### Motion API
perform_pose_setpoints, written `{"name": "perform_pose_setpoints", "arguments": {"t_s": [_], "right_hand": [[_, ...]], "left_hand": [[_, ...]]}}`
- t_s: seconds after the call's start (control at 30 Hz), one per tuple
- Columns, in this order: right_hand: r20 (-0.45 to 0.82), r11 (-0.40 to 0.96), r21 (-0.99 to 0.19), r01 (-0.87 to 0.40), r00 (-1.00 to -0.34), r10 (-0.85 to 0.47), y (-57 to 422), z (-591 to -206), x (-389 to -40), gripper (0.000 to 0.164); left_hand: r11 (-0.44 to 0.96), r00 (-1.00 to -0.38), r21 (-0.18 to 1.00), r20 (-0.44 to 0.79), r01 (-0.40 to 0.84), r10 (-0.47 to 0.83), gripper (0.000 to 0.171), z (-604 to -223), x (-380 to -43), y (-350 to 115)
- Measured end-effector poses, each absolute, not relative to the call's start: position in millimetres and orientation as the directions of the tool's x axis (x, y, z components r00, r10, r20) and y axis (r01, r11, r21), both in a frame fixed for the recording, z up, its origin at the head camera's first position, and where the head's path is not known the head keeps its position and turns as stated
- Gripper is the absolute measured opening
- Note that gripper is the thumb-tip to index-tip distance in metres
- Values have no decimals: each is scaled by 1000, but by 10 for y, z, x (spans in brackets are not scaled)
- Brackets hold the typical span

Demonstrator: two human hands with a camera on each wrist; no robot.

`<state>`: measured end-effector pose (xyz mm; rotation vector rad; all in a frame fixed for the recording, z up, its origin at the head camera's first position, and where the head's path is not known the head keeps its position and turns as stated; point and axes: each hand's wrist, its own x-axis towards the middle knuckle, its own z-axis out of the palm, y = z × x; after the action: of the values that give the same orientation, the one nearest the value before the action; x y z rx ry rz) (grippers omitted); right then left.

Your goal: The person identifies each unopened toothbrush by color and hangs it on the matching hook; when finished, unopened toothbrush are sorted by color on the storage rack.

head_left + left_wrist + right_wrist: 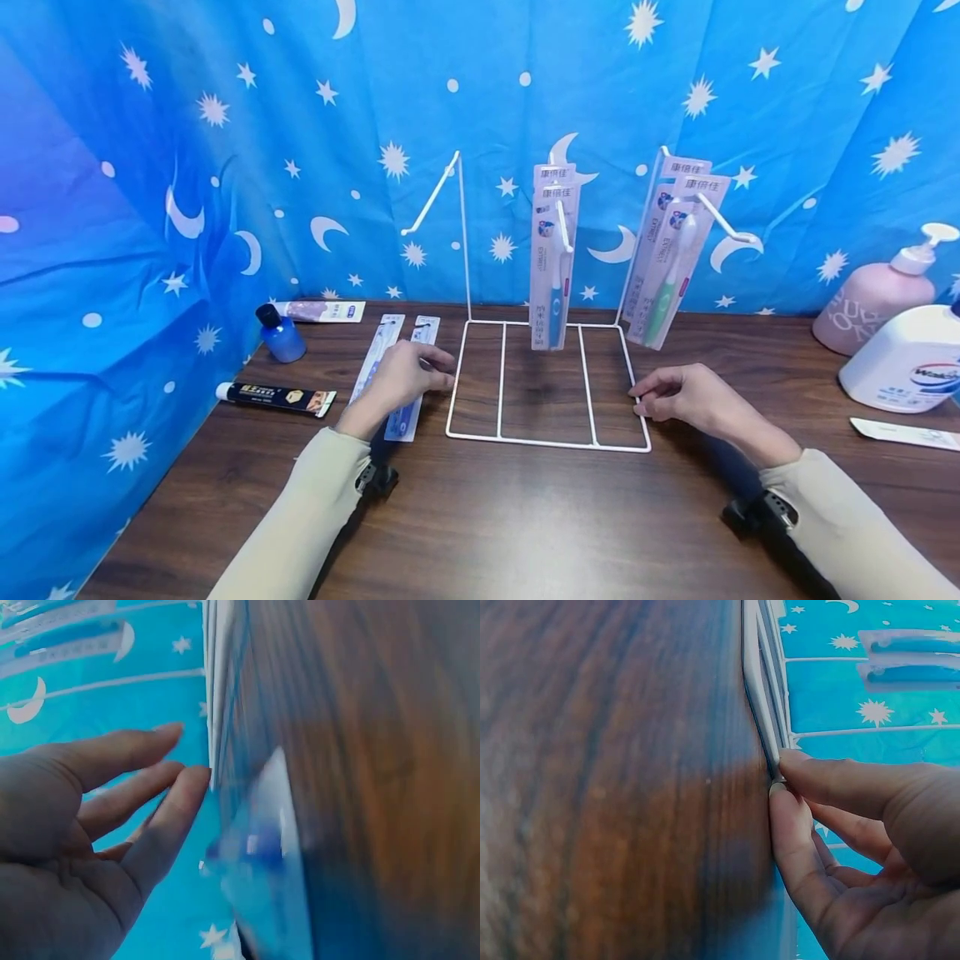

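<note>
A white wire display rack (498, 383) stands on the table, its base flat and three hooked arms above. Packaged toothbrushes hang on it: a blue one (555, 275) in the middle and a green one (671, 275) at the right, each with another pack behind; the left hook (431, 196) carries nothing. My left hand (408, 375) is at the base's left side, a fingertip at the wire and the fingers spread apart. On the other side my right hand (686, 396) pinches the base wire (761, 697) between thumb and finger.
Two packaged toothbrushes (405, 417) lie beside and partly under my left hand. Further left are a black toothpaste tube (277, 398), a pale tube (322, 312) and a blue bottle (282, 337). At right stand a pink pump bottle (873, 304) and a white bottle (900, 367), near a flat white pack (903, 433).
</note>
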<state>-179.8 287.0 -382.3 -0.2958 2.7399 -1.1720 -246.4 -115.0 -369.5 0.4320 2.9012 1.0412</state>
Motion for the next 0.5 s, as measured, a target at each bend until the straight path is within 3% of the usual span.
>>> {"name": "perform_pose_setpoints", "arguments": {"t_s": [0.27, 0.5], "right_hand": [[-40, 654, -744, -137, -968, -248, 2879, -3834, -1795, 20], [-40, 644, -751, -144, -964, -263, 2889, -3836, -1807, 19]], "left_hand": [[713, -966, 656, 108, 248, 236, 35, -3578, -2525, -1281], [721, -982, 668, 151, 185, 112, 31, -3558, -2630, -1447]]}}
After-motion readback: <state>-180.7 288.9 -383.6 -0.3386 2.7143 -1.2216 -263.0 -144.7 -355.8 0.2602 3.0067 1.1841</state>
